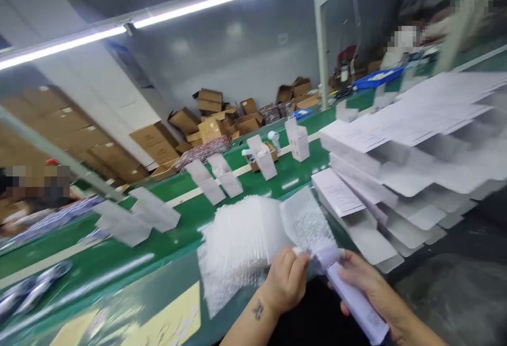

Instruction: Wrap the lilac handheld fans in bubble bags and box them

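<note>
My right hand (362, 277) is wrapped around a long lavender device with a thick handle (354, 301), whose exact kind I cannot make out. Its upper end meets the mouth of a clear bubble-wrap bag (309, 218); how far it sits inside is unclear. At that mouth, the fingers of my left hand (287, 277) are closed in a pinch on the bag's edge. Just beyond my left hand lies a thick fanned stack of bubble-wrap bags (241, 235) on the bench.
White open-flap boxes (343, 195) are stacked at the right. More stand along the green conveyor (170, 248), with a small carton (273, 153) of parts. Wrapped items (39, 288) and a yellow sheet (170, 317) lie left. Cartons (222, 119) pile behind; a person works far left.
</note>
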### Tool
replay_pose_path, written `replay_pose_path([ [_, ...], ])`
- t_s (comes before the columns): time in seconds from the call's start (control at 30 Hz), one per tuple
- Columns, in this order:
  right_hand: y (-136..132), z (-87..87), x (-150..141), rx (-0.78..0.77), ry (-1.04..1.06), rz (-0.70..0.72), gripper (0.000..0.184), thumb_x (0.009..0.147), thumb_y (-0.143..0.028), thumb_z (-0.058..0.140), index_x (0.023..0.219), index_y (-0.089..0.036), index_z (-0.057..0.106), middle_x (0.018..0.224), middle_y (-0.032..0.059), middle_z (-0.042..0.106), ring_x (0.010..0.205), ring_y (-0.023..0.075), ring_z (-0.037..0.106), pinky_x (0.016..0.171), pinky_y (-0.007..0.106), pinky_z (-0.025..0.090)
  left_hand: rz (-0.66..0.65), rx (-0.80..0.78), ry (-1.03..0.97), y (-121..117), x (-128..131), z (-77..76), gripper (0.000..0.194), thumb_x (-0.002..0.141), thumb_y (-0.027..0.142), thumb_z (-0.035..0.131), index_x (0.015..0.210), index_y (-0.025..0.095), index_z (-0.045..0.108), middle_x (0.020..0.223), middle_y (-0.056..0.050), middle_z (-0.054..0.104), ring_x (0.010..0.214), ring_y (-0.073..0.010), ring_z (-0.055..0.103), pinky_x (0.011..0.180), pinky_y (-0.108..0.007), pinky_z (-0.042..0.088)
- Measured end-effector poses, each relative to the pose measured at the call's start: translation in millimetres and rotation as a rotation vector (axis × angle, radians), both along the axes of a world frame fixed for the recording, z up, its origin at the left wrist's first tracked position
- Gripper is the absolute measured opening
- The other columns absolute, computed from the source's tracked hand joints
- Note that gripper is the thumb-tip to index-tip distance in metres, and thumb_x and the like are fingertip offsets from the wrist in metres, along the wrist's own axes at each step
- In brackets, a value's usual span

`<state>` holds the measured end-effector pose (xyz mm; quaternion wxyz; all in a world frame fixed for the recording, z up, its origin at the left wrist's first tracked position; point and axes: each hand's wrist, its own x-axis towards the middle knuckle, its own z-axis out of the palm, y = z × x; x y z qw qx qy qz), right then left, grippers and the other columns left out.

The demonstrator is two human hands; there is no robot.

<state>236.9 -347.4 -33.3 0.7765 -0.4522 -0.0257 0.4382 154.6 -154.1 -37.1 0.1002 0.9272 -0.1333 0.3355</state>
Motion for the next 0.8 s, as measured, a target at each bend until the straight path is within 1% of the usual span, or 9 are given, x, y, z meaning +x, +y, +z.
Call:
replay_pose_path([
  [0.07, 2.2, -0.3, 0.0, 0.048, -0.021, -0.005, 0.037, 0.068, -0.033, 0.069, 0.1, -0.023, 0.052, 0.087, 0.0027, 0.06, 0.065, 0.0191, 0.062, 0.038, 0.026, 0.049, -0.005, 0.054, -0.059, 4.8, 5.2, -0.5, 0.041, 0.079, 0.006, 0.049, 0.116, 0.023, 0.049, 0.083, -0.008, 0.061, 0.078, -0.022, 0.059, 0.067, -0.036, 0.053],
  [0.2, 9.6, 0.2, 4.9, 0.066, -0.07, 0.011, 0.035, 0.074, -0.036, 0.061, 0.103, -0.023, 0.046, 0.076, 0.0008, 0.06, 0.049, 0.0139, 0.058, 0.038, 0.025, 0.047, 0.102, -0.033, -0.091, 8.6, 27.5, 1.2, 0.02, 0.081, 0.011, 0.045, 0.089, 0.024, 0.056, 0.067, -0.003, 0.055, 0.059, -0.0183, 0.056, 0.051, -0.029, 0.048],
  [0.33, 19.6, 7.6, 7.5, 0.021, -0.24, -0.096, 0.04, 0.07, -0.038, 0.064, 0.101, -0.025, 0.043, 0.088, -0.0007, 0.058, 0.048, 0.0107, 0.055, 0.037, 0.025, 0.048, 0.173, -0.38, 0.001, 1.5, 45.2, 18.1, 0.015, 0.083, 0.019, 0.043, 0.074, 0.021, 0.055, 0.062, -0.001, 0.055, 0.055, -0.0156, 0.055, 0.049, -0.026, 0.045],
  [0.43, 24.2, 12.4, 8.4, -0.049, -0.304, -0.073, 0.039, 0.067, -0.033, 0.067, 0.097, -0.024, 0.044, 0.099, 0.0002, 0.056, 0.05, 0.0094, 0.055, 0.035, 0.025, 0.048, 0.234, -0.637, 0.076, -1.3, 52.4, 35.5, 0.018, 0.084, 0.022, 0.044, 0.069, 0.018, 0.052, 0.059, 0.001, 0.052, 0.055, -0.0127, 0.052, 0.051, -0.023, 0.042],
  [0.47, 24.4, 13.0, 9.4, -0.048, -0.288, -0.062, 0.039, 0.067, -0.033, 0.067, 0.097, -0.024, 0.044, 0.099, 0.0004, 0.056, 0.051, 0.0098, 0.055, 0.036, 0.025, 0.049, 0.223, -0.641, 0.072, -0.7, 53.6, 38.3, 0.017, 0.084, 0.021, 0.044, 0.07, 0.017, 0.053, 0.062, 0.001, 0.053, 0.058, -0.0125, 0.052, 0.053, -0.023, 0.043],
  [0.53, 23.1, 13.6, 13.0, -0.025, -0.218, -0.055, 0.04, 0.069, -0.034, 0.068, 0.099, -0.024, 0.044, 0.094, 0.0007, 0.058, 0.057, 0.0133, 0.059, 0.039, 0.026, 0.051, 0.163, -0.539, 0.035, 2.2, 53.5, 37.0, 0.014, 0.083, 0.017, 0.044, 0.076, 0.016, 0.055, 0.067, -0.001, 0.056, 0.063, -0.0128, 0.053, 0.06, -0.024, 0.043],
  [0.6, 21.6, 15.6, 17.5, -0.032, -0.14, -0.058, 0.041, 0.071, -0.035, 0.068, 0.102, -0.024, 0.044, 0.086, 0.0016, 0.06, 0.067, 0.0182, 0.063, 0.043, 0.026, 0.052, 0.097, -0.402, -0.002, 5.4, 50.0, 29.8, 0.013, 0.082, 0.014, 0.044, 0.081, 0.016, 0.056, 0.072, -0.002, 0.057, 0.067, -0.0132, 0.053, 0.063, -0.025, 0.043],
  [0.67, 21.5, 20.7, 20.1, -0.06, -0.111, -0.062, 0.045, 0.07, -0.034, 0.071, 0.106, -0.024, 0.046, 0.088, 0.003, 0.062, 0.073, 0.0208, 0.064, 0.045, 0.026, 0.052, 0.082, -0.335, -0.061, 7.1, 45.5, 23.1, 0.012, 0.082, 0.012, 0.043, 0.084, 0.016, 0.055, 0.072, -0.003, 0.057, 0.067, -0.0133, 0.052, 0.062, -0.025, 0.043],
  [0.8, 24.6, 37.1, 18.3, -0.058, -0.108, -0.03, 0.059, 0.067, -0.032, 0.074, 0.119, -0.028, 0.046, 0.091, 0.0022, 0.063, 0.066, 0.0195, 0.063, 0.041, 0.028, 0.052, 0.069, -0.204, -0.188, 9.1, 39.2, 22.2, 0.013, 0.082, 0.012, 0.045, 0.092, 0.015, 0.054, 0.072, -0.005, 0.054, 0.069, -0.0151, 0.051, 0.061, -0.027, 0.044],
])
